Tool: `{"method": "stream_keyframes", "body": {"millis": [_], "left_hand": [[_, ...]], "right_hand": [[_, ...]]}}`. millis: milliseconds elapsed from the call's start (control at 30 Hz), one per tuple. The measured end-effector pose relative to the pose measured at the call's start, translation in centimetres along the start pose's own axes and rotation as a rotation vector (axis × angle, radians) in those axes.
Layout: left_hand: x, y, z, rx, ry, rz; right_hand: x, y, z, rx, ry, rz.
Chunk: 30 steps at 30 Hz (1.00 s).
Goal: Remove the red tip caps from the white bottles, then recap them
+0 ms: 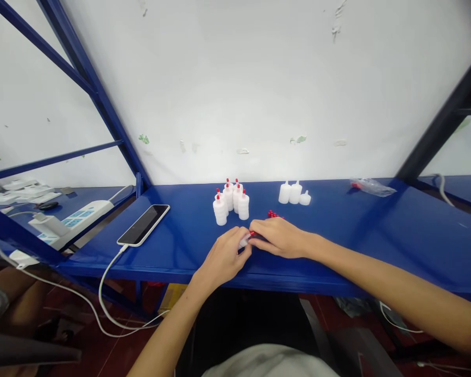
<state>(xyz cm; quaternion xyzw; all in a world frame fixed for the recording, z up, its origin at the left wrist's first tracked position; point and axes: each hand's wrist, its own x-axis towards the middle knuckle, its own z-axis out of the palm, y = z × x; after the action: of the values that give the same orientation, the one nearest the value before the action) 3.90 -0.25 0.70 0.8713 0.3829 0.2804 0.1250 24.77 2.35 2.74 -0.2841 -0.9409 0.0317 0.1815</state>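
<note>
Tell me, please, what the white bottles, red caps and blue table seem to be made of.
The white bottles look like smooth, matte plastic, going by their even milky colour. The red caps are probably plastic, being evenly coloured, though too small to judge finish. The blue table may be painted metal: its smooth top shows soft, glossy reflections, but coated board is possible.

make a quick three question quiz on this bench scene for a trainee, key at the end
1. True or false: the rectangular phone with a black screen and white edge lies to the right of the red-capped white cylindrical plastic bottles.
2. What does the person's left hand hold?
a) a charging cable
b) a small white plastic bottle
c) a clear plastic bag
3. Fill in: just beyond the right hand lie small loose plastic caps coloured ____.

Key: 1 false, it lies to the left; 2 b; 3 red.
</note>
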Motion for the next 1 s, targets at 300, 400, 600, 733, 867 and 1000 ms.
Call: {"method": "stream_keyframes", "body": {"millis": [300, 400, 600, 733, 867, 1000], "left_hand": [[-0.3, -0.1, 0.2, 0.14, -0.031, 0.142], [-0.3, -0.1, 0.2, 0.204, -0.004, 0.124], [-0.5, 0.0, 0.2, 0.254, 0.061, 0.027], [-0.3, 0.1, 0.1, 0.156, 0.009, -0.073], [-0.1, 0.1, 0.0, 0.155, -0.014, -0.096], [-0.2, 0.0, 0.0, 0.161, -0.026, -0.079]], "right_hand": [[-0.3, -0.3, 1.0, 0.373, -0.035, -0.002], [0.1, -0.2, 1.1, 0.556, -0.016, 0.044], [-1.2, 3.4, -1.6, 0.537, 0.185, 0.311], [-2.6, 7.0, -3.2, 0.071, -0.039, 0.48], [-3.1, 8.5, -3.1, -0.065, -0.279, 0.609], [-2.9, 7.9, -2.9, -0.129, -0.355, 0.621]]}}
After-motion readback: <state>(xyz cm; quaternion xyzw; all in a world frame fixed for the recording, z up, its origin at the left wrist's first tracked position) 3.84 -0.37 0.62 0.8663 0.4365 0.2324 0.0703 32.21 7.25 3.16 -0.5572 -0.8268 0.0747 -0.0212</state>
